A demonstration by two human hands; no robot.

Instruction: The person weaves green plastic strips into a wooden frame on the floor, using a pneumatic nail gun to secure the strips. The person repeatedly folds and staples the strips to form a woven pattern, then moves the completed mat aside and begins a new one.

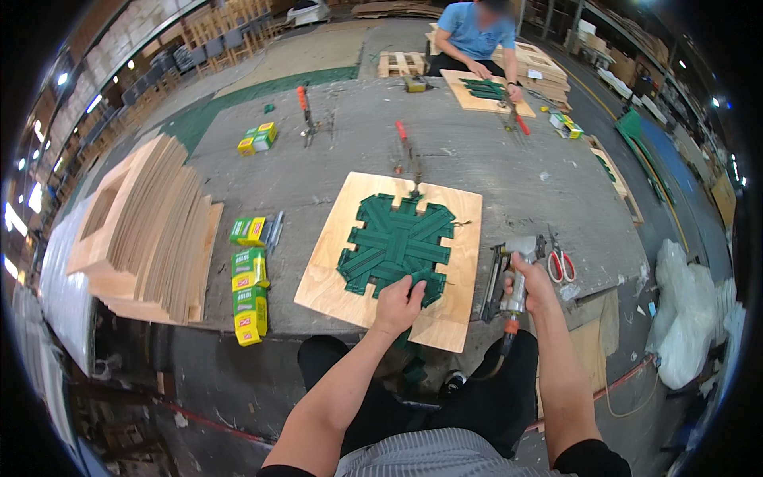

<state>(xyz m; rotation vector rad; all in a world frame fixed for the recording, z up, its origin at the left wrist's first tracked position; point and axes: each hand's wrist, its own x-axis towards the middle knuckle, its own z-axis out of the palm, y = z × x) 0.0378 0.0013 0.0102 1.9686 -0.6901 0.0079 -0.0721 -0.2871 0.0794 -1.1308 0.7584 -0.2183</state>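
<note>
A light wooden board (334,262) lies on the grey table in front of me, with green webbing straps (395,242) crossed over its middle. My left hand (401,304) is closed at the near end of the webbing, pinching a strap; a loose green length hangs below the board's near edge. My right hand (534,285) is wrapped around the handle of a pneumatic staple gun (515,298), just right of the board. A hose runs down from the gun's handle. At the board's far edge stands a red-handled toggle clamp (409,155).
Red-handled scissors (561,262) lie beyond the staple gun. Yellow-green boxes (249,290) line the table left of the board, near a tall stack of wooden panels (151,230). Another toggle clamp (305,111) stands farther back. Across the table, a person (477,44) handles a similar board.
</note>
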